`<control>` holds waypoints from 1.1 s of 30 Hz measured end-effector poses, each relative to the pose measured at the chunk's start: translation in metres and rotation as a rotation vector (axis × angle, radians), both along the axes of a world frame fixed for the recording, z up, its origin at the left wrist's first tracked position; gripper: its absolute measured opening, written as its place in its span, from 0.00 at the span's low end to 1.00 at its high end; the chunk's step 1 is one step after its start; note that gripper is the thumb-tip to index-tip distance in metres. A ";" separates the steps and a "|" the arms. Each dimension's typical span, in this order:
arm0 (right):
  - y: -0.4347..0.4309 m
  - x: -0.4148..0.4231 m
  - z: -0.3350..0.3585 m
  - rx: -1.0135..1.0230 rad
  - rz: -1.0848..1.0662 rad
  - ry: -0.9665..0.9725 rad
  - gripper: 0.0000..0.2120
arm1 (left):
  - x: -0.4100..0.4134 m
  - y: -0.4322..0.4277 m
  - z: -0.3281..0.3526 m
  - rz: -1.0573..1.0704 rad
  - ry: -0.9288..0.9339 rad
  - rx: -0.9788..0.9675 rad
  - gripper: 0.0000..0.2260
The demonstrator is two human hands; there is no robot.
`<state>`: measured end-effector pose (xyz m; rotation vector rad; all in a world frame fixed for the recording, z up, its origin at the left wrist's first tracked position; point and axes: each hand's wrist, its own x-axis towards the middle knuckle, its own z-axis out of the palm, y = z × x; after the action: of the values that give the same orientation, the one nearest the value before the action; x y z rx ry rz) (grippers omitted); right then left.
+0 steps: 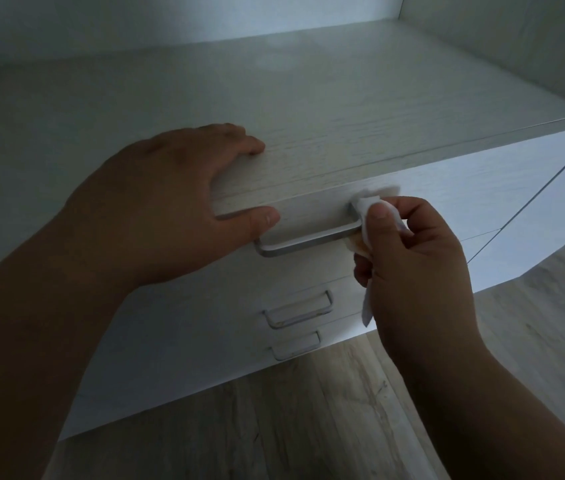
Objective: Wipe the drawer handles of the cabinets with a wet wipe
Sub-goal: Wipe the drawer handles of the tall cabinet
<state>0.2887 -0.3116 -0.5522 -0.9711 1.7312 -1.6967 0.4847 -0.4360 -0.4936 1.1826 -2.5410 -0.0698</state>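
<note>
Head view: crumpled white wet wipe [366, 216] wraps metal top handle [309, 241].

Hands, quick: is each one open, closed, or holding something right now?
Left hand: open, fingers flat on the cabinet top.
Right hand: closed on the wet wipe, held against the right end of the top drawer handle.

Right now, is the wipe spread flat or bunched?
Bunched: the right hand pinches the wet wipe crumpled at the right end of the top handle, tail hanging below.
</note>
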 end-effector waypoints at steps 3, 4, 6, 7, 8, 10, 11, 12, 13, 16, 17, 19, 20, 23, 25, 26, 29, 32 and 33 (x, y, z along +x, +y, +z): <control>0.001 0.008 -0.007 -0.023 -0.088 0.120 0.09 | 0.001 0.000 0.000 0.000 -0.010 -0.007 0.39; 0.003 0.013 -0.009 -0.038 -0.109 0.136 0.09 | 0.001 0.000 -0.001 -0.002 -0.012 -0.012 0.38; 0.007 0.022 -0.012 -0.066 -0.127 0.154 0.09 | 0.001 0.000 -0.001 -0.001 -0.012 -0.019 0.38; 0.008 0.024 -0.013 -0.075 -0.130 0.168 0.09 | 0.001 0.001 -0.001 0.001 -0.012 -0.020 0.38; 0.010 0.024 -0.012 -0.078 -0.132 0.194 0.09 | 0.001 0.001 -0.001 0.004 -0.015 -0.021 0.39; 0.009 0.020 -0.010 -0.075 -0.139 0.241 0.08 | 0.001 0.002 -0.001 0.004 -0.019 -0.022 0.39; 0.009 0.017 -0.010 -0.076 -0.143 0.252 0.08 | 0.001 0.002 -0.001 0.001 -0.017 -0.022 0.38; 0.008 0.015 -0.010 -0.081 -0.147 0.255 0.07 | 0.001 0.002 -0.001 -0.002 -0.017 -0.023 0.38; 0.009 0.015 -0.011 -0.089 -0.147 0.251 0.07 | 0.001 0.002 -0.001 -0.005 -0.019 -0.025 0.37; 0.016 0.027 -0.009 -0.114 -0.078 0.293 0.06 | 0.000 0.003 0.002 -0.008 -0.033 -0.038 0.37; 0.019 0.031 -0.008 -0.116 -0.047 0.330 0.06 | 0.000 0.003 0.002 -0.011 -0.042 -0.040 0.37; 0.021 0.032 -0.004 -0.107 -0.036 0.344 0.06 | 0.001 0.004 0.002 -0.016 -0.056 -0.030 0.38; 0.021 0.030 -0.002 -0.105 -0.051 0.329 0.07 | 0.002 0.004 0.002 -0.017 -0.062 -0.017 0.38; 0.018 0.033 0.000 -0.116 -0.095 0.337 0.06 | 0.006 0.006 0.004 -0.023 -0.013 0.023 0.36; 0.017 0.049 -0.002 -0.092 -0.052 0.337 0.04 | 0.011 0.009 0.006 -0.018 0.068 0.052 0.33; 0.018 0.058 -0.004 -0.082 -0.018 0.347 0.03 | 0.014 0.011 0.007 -0.021 0.077 0.062 0.32; 0.020 0.069 -0.003 -0.067 0.040 0.392 0.02 | 0.032 0.014 0.006 -0.085 -0.101 0.032 0.33; 0.021 0.064 -0.001 -0.052 0.006 0.356 0.02 | 0.045 0.013 0.007 -0.127 -0.211 0.003 0.33; 0.020 0.064 -0.001 -0.040 -0.016 0.352 0.04 | 0.045 0.013 0.006 -0.128 -0.231 -0.018 0.33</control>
<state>0.3529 -0.2915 -0.5534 -1.3436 1.9310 -1.6495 0.5299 -0.4229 -0.4876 1.0754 -2.8098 0.0632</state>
